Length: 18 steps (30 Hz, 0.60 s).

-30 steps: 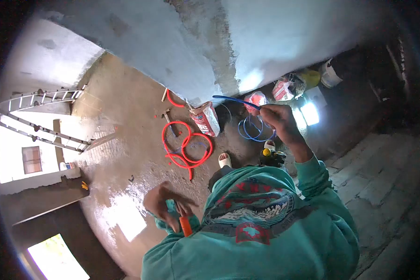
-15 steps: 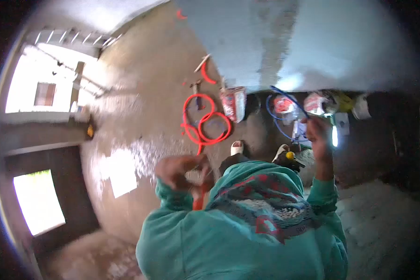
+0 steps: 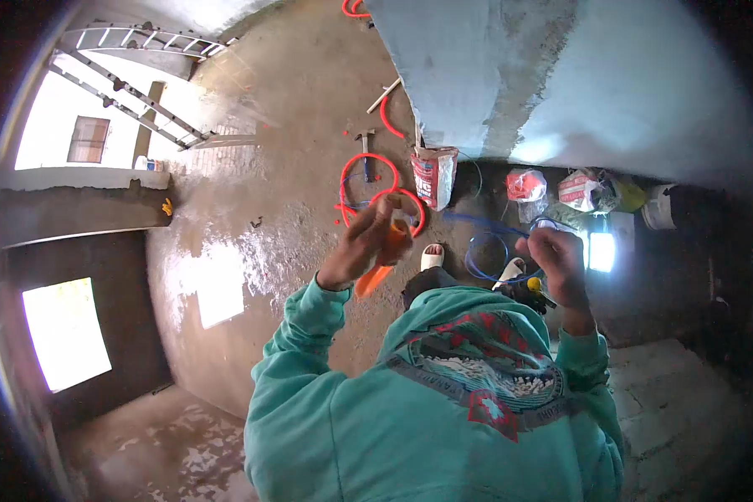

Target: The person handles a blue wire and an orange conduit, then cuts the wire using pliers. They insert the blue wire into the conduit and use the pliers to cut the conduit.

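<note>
My left hand (image 3: 364,245) is raised in front of me, its fingers closed around a piece of orange tube (image 3: 375,281) whose lower end sticks out beneath the palm. Beyond that hand, a coil of orange-red tube (image 3: 345,180) lies on the floor, partly covered by the fingers. My right hand (image 3: 558,261) is closed in a pinch on a thin blue wire (image 3: 552,222). Loops of the blue wire (image 3: 468,255) hang or lie between the two hands, near my sandals (image 3: 432,256).
A hammer (image 3: 366,146) lies by the tube coil. A red-and-white sack (image 3: 435,180), plastic bags (image 3: 525,186) and a white bucket (image 3: 661,207) line the wall base. Ladders (image 3: 155,109) stand far left. The floor (image 3: 226,226) looks wet.
My left hand has risen away from my body with the orange tube. My right hand has shifted slightly down and left, and the blue wire now lies in different loops.
</note>
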{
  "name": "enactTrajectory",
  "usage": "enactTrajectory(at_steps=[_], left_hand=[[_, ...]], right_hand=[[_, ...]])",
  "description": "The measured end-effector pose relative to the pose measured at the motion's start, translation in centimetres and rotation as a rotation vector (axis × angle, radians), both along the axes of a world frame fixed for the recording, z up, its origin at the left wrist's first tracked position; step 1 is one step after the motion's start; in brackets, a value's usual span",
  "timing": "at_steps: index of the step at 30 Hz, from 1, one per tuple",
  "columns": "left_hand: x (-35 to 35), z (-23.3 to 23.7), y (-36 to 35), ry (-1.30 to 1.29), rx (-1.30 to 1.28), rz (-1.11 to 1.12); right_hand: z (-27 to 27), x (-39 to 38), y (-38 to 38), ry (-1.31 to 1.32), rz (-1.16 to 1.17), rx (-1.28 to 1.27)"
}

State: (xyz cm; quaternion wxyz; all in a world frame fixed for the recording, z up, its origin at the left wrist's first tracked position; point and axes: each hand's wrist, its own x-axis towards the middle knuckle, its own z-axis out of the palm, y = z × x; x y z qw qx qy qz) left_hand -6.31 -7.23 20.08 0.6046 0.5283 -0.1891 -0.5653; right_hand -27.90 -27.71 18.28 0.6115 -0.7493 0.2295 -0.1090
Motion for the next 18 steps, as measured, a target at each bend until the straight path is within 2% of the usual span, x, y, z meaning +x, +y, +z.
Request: enactTrajectory(at_steps=[2, 3, 5, 7, 8, 9, 10, 11, 12, 13, 14, 15, 16, 17, 18], left_hand=[[1.1, 0.0, 0.3, 0.049, 0.012, 0.061], [2.3, 0.1, 0.6, 0.054, 0.029, 0.240], [4.5, 0.6, 2.0, 0.059, 0.039, 0.412], [6.9, 1.3, 3.4, 0.211, -0.323, 0.396], [8.0, 1.5, 3.9, 0.292, -0.503, 0.382], [8.9, 1.5, 4.2, 0.411, -0.609, 0.311], [9.9, 1.2, 4.6, 0.531, -0.710, 0.239], [11.2, 0.1, 5.1, 0.557, -0.760, 0.174], [11.4, -0.5, 5.3, 0.564, -0.762, 0.166], [11.3, -0.9, 5.6, 0.670, -0.693, 0.287], [11.6, -1.8, 5.9, 0.773, -0.620, 0.408], [13.2, -5.0, 6.8, 0.872, -0.649, 0.296], [14.9, -10.0, 8.1, 0.876, -0.649, 0.291], [16.5, -14.0, 9.1, 0.776, -0.599, 0.456], [15.6, -15.4, 9.0, 0.376, -0.399, 0.728]], right_hand=[[-1.9, 1.1, 0.2, -0.083, -0.227, 0.133], [-2.7, 1.5, -0.3, -0.012, -0.265, 0.255], [-5.8, 2.9, -1.6, 0.055, -0.332, 0.271], [-10.4, 4.2, -2.0, 0.111, -0.409, 0.280], [-13.5, 4.8, -1.7, -0.071, -0.429, 0.249], [-13.2, 5.5, -1.5, -0.253, -0.444, 0.214], [-12.1, 4.2, -2.2, -0.005, -0.258, 0.491], [-11.5, 4.0, -1.8, -0.154, -0.167, 0.684], [-11.0, 4.1, -1.1, -0.233, -0.126, 0.774], [-10.6, 4.2, -0.5, -0.308, -0.081, 0.868], [-10.2, 4.5, 0.1, -0.378, -0.094, 0.826], [-9.7, 4.7, 0.6, -0.448, -0.106, 0.785], [-8.5, 5.1, 1.1, -0.448, -0.111, 0.780], [-6.6, 5.4, 1.5, -0.390, -0.211, 0.814], [-5.6, 5.6, 1.6, -0.333, -0.312, 0.847]])
